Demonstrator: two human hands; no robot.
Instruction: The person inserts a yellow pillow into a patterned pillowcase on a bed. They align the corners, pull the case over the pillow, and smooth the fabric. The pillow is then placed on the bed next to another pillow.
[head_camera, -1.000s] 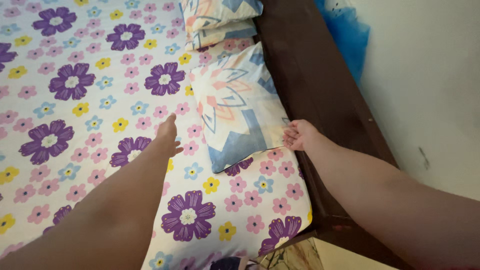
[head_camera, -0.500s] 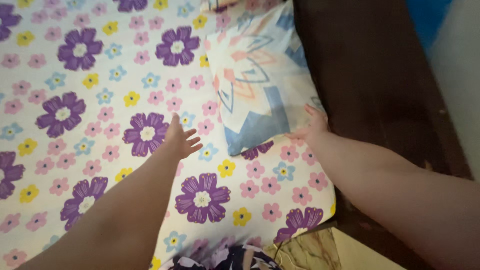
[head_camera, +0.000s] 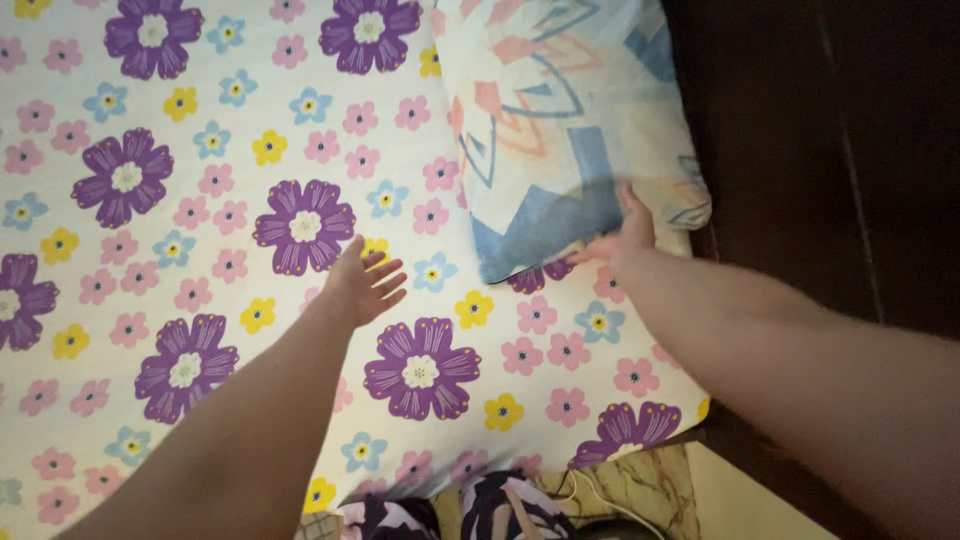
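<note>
I see the pillow (head_camera: 560, 130) at upper right of the frame: white, with blue and peach angular shapes, lying on the flowered bed sheet (head_camera: 200, 250). My right hand (head_camera: 628, 240) touches its lower edge; grip not discernible. My left hand (head_camera: 362, 283) hovers spread wide at centre.

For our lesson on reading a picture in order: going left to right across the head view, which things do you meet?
Flowered bed sheet → left hand → patterned pillow → right hand → dark wooden bed frame.
</note>
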